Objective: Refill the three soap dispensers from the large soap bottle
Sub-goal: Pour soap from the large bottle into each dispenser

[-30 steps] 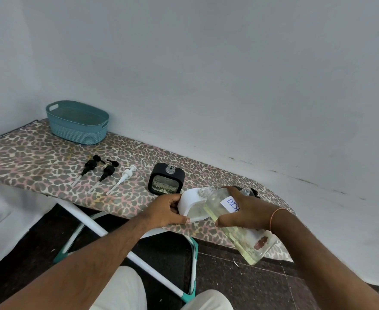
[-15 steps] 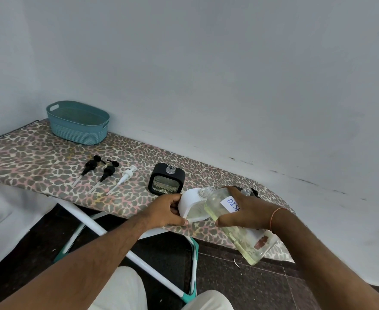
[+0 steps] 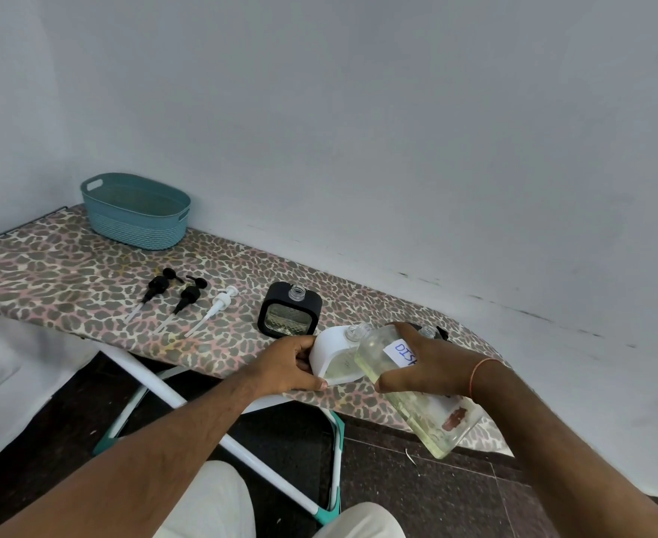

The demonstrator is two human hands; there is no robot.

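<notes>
Open table (image 3: 67, 273) lies at nine o'clock; three pump heads (image 3: 187, 300), a black dispenser (image 3: 289, 310) and a basket (image 3: 135, 211) crowd eleven.

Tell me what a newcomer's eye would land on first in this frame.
The two hands at the near edge of the leopard-print board: the right hand tips the large soap bottle toward the white dispenser, which the left hand steadies. Behind stands an open black dispenser; three pumps lie to its left.
</notes>
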